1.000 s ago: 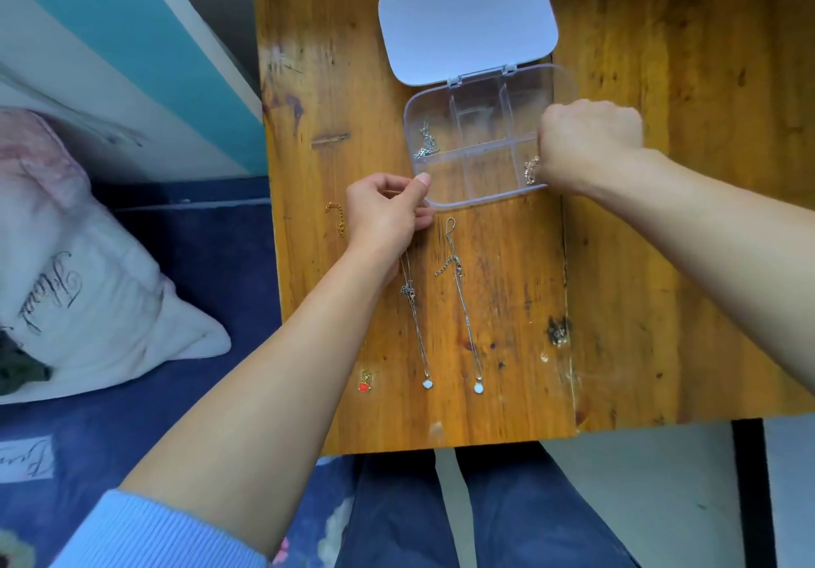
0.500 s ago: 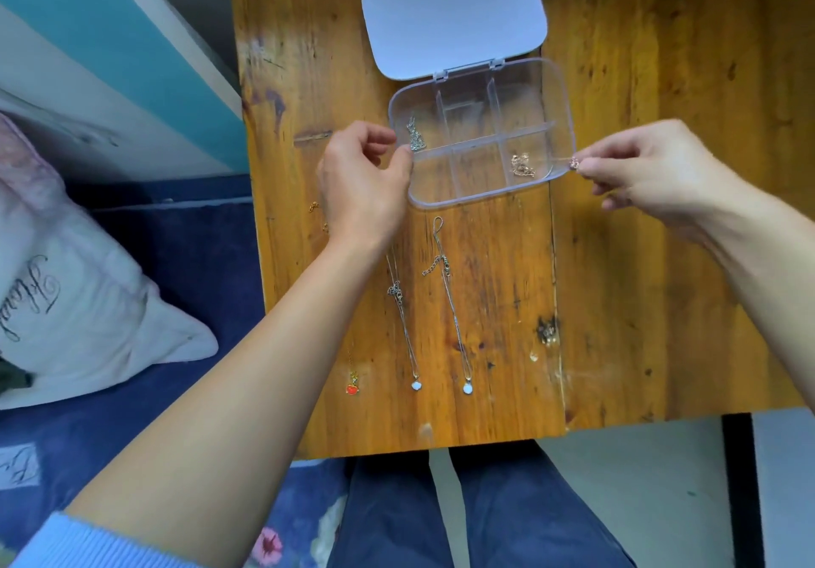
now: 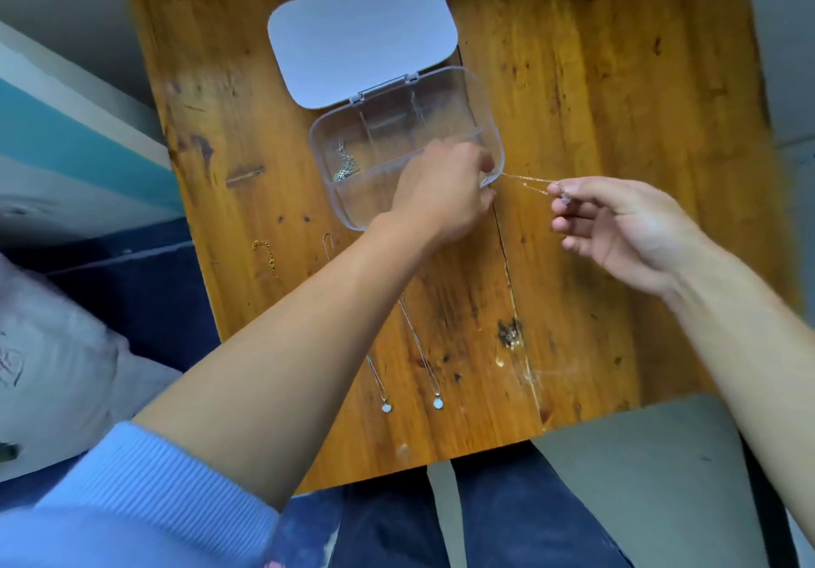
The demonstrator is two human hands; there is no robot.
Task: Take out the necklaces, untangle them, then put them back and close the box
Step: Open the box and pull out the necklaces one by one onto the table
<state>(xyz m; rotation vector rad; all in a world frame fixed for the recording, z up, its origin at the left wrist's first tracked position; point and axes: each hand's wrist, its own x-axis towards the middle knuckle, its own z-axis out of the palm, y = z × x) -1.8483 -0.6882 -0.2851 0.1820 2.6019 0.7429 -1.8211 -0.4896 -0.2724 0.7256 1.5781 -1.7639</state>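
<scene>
A clear plastic box with several compartments stands open on the wooden table, its white lid folded back. A silver necklace lies bunched in the left compartment. My right hand pinches one end of a thin gold necklace, stretched taut from the box's right front corner. My left hand reaches over the box's front right part and holds the chain's other end there. Two silver necklaces with pale pendants lie straight on the table, partly hidden by my left forearm.
A gold chain lies on the table's left side. The table's near edge sits above my legs in dark trousers. A pillow and blue bedding lie to the left.
My left hand moved from the box's left front corner across to its right front part. My right hand pulled the gold necklace out to the right, so the chain is now taut.
</scene>
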